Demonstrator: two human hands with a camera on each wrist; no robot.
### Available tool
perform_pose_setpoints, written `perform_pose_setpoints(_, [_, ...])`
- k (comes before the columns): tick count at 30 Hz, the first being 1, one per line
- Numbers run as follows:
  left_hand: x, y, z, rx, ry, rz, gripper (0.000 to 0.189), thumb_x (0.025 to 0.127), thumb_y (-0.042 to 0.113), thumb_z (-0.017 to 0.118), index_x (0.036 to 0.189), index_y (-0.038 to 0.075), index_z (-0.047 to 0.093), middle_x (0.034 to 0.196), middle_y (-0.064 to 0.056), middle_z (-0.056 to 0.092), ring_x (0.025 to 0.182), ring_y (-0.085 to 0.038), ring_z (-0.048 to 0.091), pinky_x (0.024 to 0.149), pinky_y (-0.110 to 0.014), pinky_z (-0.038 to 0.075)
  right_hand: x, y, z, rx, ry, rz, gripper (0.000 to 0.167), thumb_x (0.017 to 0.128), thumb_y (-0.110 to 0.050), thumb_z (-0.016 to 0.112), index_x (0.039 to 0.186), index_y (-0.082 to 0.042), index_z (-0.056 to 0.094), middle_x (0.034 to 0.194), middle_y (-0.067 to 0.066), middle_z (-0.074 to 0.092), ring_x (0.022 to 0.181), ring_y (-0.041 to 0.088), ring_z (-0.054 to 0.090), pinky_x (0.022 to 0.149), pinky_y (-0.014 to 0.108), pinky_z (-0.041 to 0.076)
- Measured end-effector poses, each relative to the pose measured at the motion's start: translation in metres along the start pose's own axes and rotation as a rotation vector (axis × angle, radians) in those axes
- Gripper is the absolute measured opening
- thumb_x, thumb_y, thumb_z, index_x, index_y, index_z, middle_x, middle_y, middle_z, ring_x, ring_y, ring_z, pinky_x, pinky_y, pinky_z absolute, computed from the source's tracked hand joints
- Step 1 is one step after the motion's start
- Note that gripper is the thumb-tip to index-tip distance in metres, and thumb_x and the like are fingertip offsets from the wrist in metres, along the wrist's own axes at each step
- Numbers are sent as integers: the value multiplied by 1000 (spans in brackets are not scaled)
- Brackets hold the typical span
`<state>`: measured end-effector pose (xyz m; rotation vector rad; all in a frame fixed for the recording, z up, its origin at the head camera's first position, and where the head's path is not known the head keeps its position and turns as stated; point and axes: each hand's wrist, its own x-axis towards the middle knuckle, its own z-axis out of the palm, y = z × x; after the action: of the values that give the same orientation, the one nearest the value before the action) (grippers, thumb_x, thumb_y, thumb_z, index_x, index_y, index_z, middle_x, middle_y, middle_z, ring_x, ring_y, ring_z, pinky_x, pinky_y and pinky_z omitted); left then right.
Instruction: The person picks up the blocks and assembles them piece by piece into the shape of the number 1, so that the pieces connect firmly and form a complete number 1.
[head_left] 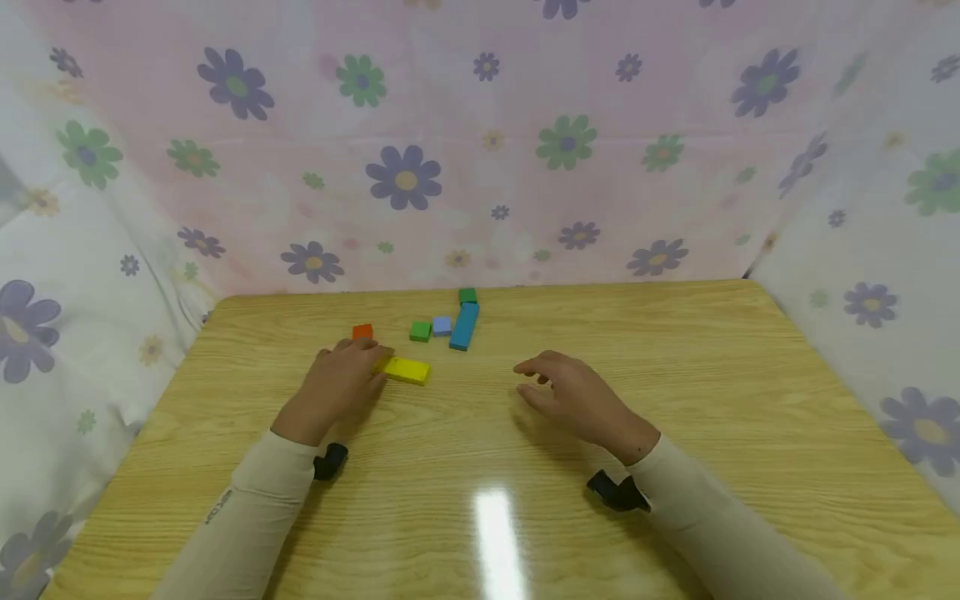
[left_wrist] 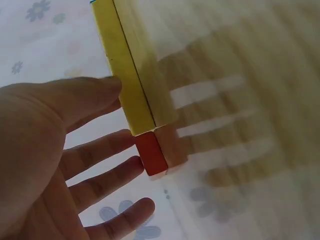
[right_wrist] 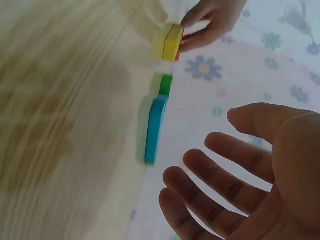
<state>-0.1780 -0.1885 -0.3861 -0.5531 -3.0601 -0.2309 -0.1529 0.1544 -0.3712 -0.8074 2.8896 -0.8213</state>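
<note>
Evidently, the left hand (head_left: 341, 377) pinches the yellow block (head_left: 408, 371) near one end, probably for steady control on the bench (head_left: 450, 442). The right hand (head_left: 577, 402), half-open and relaxed, holds nothing. Just beyond the left hand sits the red block (head_left: 363, 331); the blue block (head_left: 464, 326) lies ahead, between both hands, perhaps to leave working room.
</note>
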Motion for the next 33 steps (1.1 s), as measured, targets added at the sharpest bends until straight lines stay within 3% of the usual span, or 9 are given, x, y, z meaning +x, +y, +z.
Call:
perform_pose_setpoints(3, [-2,-2,2,15,16,-6,39,94,19,71,132,14,66,131,-11,66,117,-36,59,92,-63,48,5,-14,8,3,-29,-32,33,98,-25,64,127,-9,67,121,8,67,100,20,66,80,35,56])
perform_pose_setpoints(11, [-3,2,3,65,67,32,34,90,16,76,123,20,73,118,-5,73,107,-33,63,91,-63,44,20,-41,22,-5,-89,-74,36,99,-26,64,130,-8,66,126,8,65,103,21,68,84,37,58])
perform_pose_setpoints(19, [-8,19,2,120,21,64,34,85,18,80,119,21,75,101,-6,75,91,-29,71,81,-57,50,21,-49,29,-9,-126,-59,43,99,-27,64,137,-7,61,136,11,61,116,26,64,95,42,55])
perform_pose_setpoints(27, [-12,38,4,42,-39,31,37,86,22,80,122,20,74,106,-6,74,92,-25,72,78,-51,52,21,-44,35,-43,-126,-53,44,98,-26,66,138,-8,60,137,11,61,124,27,61,100,43,52])
perform_pose_setpoints(33, [-13,46,4,6,-35,45,36,86,22,79,121,19,74,107,-7,74,93,-25,71,77,-45,55,22,-43,36,-70,-160,-55,46,97,-23,66,140,-7,58,140,12,59,127,28,59,103,44,51])
